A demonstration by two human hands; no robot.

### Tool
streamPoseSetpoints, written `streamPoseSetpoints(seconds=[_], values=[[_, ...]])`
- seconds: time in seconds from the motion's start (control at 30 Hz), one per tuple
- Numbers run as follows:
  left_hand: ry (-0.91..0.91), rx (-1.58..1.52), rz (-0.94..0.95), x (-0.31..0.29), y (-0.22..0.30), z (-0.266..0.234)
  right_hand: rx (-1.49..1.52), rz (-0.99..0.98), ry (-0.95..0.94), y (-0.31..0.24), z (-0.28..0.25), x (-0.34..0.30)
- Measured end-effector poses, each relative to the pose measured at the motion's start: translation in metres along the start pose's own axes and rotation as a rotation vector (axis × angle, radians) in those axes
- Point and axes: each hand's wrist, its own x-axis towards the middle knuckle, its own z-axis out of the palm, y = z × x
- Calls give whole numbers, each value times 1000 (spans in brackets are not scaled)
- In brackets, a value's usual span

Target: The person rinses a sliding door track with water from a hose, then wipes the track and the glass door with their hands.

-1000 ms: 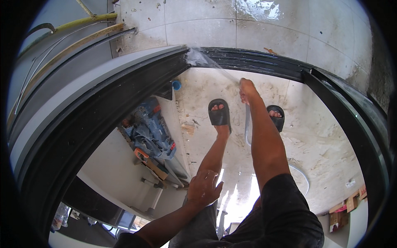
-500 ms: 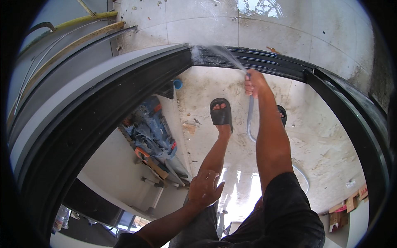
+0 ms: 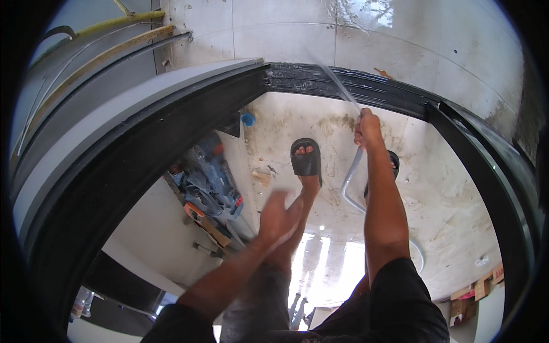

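Note:
Wrapped in my right hand (image 3: 368, 128) is a clear hose (image 3: 350, 176), held just inside the black door track (image 3: 366, 91). A jet of water (image 3: 338, 82) leaves its end and crosses the track toward the far left, onto the tiles beyond. The hose hangs below the fist, bends and passes behind my right forearm. My left hand (image 3: 279, 218) hovers over my left shin, touching no tool that I can see; motion smears its fingers. Water beads and foam-like splashes lie on the left part of the track.
My feet stand in black sandals (image 3: 306, 163) on the muddy, wet tiled floor (image 3: 434, 200). Left of them are a blue cup-like thing (image 3: 247, 119) and a pile of blue tool cases (image 3: 211, 177). Black door frames rise on both sides. Cardboard boxes (image 3: 480, 288) sit at the lower right.
My right hand has shifted right and slightly nearer with the hose, and its jet now strikes farther right along the track. My left hand has lifted forward off my left leg.

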Motion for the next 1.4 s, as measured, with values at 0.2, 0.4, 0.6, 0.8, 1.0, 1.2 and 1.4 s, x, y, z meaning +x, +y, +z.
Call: streamPoseSetpoints(seconds=[0.2,0.4,0.6,0.8,1.0,1.2,1.4], values=[[514,371,268,296,-26,47,22,-116,20,-60,-42,-5],[518,988,198,400,-37,42,-35,-136,81,-71,-74,-3],[582,939,146,397,-52,59,-41,-189,82,-66,-77,-1],[556,505,207,407,-51,43,-137,-163,-79,-62,-19,-5],[428,353,157,408,-39,35,-372,-357,-123,-33,34,35],[672,111,43,444,-52,22,-571,-670,-42,-22,100,49],[706,-1855,-631,493,5,-8,-775,-882,29,-61,114,63]])
